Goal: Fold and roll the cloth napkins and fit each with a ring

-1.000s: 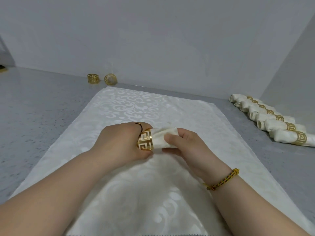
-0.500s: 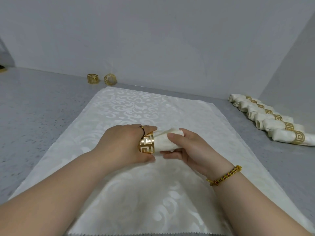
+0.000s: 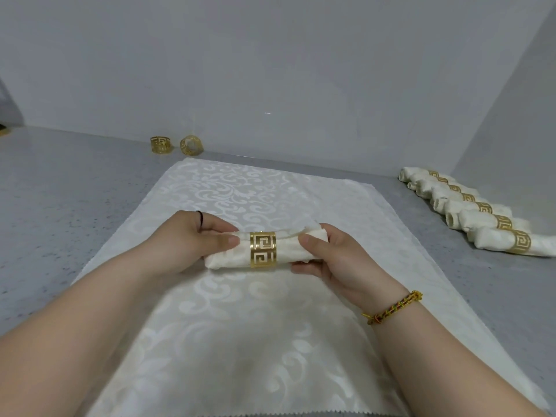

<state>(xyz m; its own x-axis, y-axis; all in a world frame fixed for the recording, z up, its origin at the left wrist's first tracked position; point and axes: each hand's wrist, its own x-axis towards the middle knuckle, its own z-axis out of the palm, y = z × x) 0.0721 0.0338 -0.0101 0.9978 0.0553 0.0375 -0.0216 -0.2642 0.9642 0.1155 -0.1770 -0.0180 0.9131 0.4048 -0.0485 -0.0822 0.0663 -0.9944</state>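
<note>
- The left hand (image 3: 186,239) has its grip curled round the left end of the rolled cream cloth napkin (image 3: 228,257), thumb on the front. The right hand (image 3: 334,260) pinches the right end, thumb on top and fingers underneath.
- So the roll lies sideways between both hands, and a shiny gold metal ring (image 3: 262,249) with a cut-out Greek-key pattern sits round its middle, near both thumbs but touching neither.
- Right under it is a big flat cream damask cloth (image 3: 240,326) with swirly leaves, spread on a speckled grey tabletop (image 3: 60,206).
- Over on the right by the corner there's a row of finished rolled napkins (image 3: 469,212), each one ringed, lying side by side.
- At the back, by the plain grey wall (image 3: 270,70), two spare gold rings (image 3: 161,145) sit beside each other.
- There's also a woven bracelet (image 3: 394,307) on the right wrist.
</note>
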